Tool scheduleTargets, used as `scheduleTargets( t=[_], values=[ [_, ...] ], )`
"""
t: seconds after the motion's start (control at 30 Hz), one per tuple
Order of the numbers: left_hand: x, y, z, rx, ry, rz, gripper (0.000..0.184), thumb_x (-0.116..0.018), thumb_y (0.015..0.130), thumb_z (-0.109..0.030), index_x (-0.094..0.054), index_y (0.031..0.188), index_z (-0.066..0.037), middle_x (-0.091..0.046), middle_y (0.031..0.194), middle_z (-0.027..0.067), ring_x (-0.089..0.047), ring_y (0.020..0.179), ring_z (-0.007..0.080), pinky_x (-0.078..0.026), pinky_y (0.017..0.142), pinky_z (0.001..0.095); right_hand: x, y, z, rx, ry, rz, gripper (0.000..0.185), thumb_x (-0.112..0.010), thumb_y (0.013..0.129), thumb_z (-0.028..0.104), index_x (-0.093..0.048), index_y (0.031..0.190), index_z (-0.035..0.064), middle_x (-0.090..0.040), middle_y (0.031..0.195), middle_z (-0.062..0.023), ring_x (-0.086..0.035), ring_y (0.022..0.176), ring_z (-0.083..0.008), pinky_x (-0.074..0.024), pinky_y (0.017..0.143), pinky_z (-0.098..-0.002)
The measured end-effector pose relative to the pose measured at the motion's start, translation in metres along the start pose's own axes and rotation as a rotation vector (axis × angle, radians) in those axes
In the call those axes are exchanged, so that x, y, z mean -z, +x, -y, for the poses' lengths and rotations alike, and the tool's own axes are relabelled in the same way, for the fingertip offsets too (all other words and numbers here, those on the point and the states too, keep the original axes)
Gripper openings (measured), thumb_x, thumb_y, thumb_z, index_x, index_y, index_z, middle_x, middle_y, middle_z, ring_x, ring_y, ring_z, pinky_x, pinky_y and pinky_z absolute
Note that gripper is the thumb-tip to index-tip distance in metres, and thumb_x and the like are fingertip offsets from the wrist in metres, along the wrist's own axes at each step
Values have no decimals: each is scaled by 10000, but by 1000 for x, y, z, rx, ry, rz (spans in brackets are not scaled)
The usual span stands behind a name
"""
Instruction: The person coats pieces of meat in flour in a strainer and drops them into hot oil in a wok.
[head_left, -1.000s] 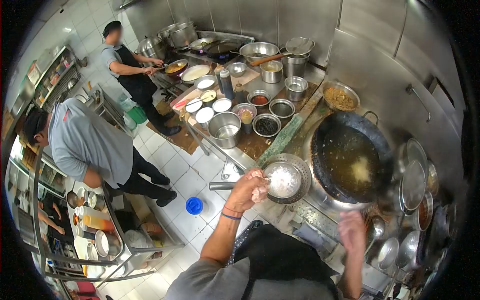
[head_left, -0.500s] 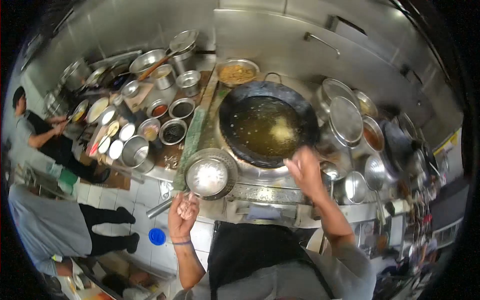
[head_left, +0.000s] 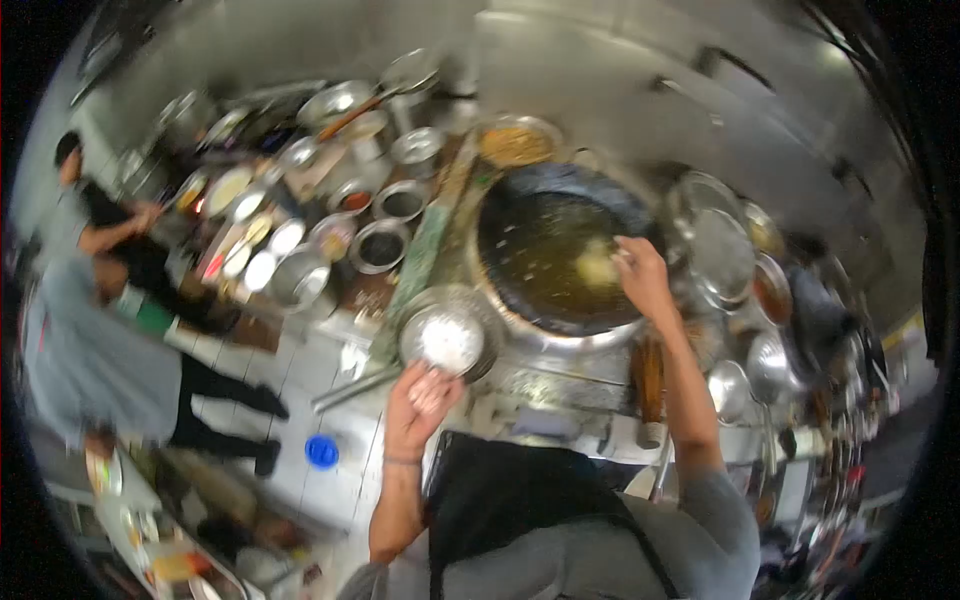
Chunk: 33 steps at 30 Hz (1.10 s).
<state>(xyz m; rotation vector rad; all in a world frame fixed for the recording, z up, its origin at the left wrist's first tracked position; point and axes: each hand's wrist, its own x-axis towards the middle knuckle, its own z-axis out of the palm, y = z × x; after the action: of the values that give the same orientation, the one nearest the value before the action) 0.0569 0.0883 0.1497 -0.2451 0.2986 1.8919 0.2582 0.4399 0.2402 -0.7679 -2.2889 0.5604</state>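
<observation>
My left hand point(head_left: 408, 420) is closed around a clump of pale pink pieces point(head_left: 430, 390), which look like raw meat. It is at the near edge of a metal bowl point(head_left: 442, 340) with something white in it, set on a round strainer point(head_left: 487, 335). My right hand point(head_left: 642, 275) is over the right side of a black wok point(head_left: 500, 210), fingers pinched together; whatever they hold is too blurred to make out. In the wok's oil point(head_left: 545, 235), a pale foaming patch point(head_left: 598, 265) lies just left of those fingers, with several small bits floating nearby.
A metal bowl of yellowish food point(head_left: 517, 145) sits behind the wok. Several sauce bowls and pots, including a dark sauce bowl point(head_left: 380, 247), crowd the left counter. Strainers and a ladle point(head_left: 728, 388) are at right. Two people stand left, near a blue lid-like object point(head_left: 321, 452) on the floor.
My right hand has moved forward, from the wok's near edge to over its oil. My left hand, still holding the pink clump, is nearer the bowl. The camera view has shifted.
</observation>
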Motion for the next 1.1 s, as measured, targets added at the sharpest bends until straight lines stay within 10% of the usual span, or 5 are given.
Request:
scheduleTargets(
  t=[0.13, 0.17, 0.57, 0.77, 1.1],
  values=[
    [6, 52, 36, -93, 310, -49, 243, -530, 991, -312, -562, 975, -71, -647, 846, 105, -639, 770, 222, -556, 701, 330, -34, -77, 104, 169, 214, 355, 274, -691, 859, 133, -661, 1081, -25, -671, 936, -200, -661, 839, -300, -528, 746, -376],
    [39, 85, 48, 55, 111, 437, 267, -496, 1007, -336, -545, 954, -79, -611, 789, 58, -606, 732, 185, -530, 679, 305, -42, -95, 116, 89, 189, 506, 309, -707, 849, 145, -647, 1101, -23, -675, 945, -193, -663, 839, -297, -535, 751, -384],
    [22, 48, 80, 267, 265, 215, 262, -525, 989, -265, -586, 1142, -61, -655, 1099, 88, -654, 996, 204, -536, 921, 431, -65, -132, 95, -433, 861, 667, 261, -608, 899, 0, -618, 1159, -10, -663, 1062, -109, -626, 900, -120, -530, 743, -283],
    [38, -5, -20, -189, 364, -96, 323, -529, 984, -342, -614, 1033, -35, -678, 934, 100, -671, 858, 221, -567, 845, 410, -174, -129, 119, 414, 215, 544, 166, -635, 799, 39, -680, 958, 32, -617, 993, -190, -587, 918, -345, -497, 802, -366],
    [58, -84, -65, -505, 303, -245, 438, -368, 1043, -363, -566, 1061, 27, -649, 958, 125, -650, 856, 261, -533, 857, 388, -277, -138, 117, 850, -74, 751, 117, -545, 814, 135, -594, 750, 52, -530, 982, -137, -524, 1005, -312, -444, 848, -427]
  ],
)
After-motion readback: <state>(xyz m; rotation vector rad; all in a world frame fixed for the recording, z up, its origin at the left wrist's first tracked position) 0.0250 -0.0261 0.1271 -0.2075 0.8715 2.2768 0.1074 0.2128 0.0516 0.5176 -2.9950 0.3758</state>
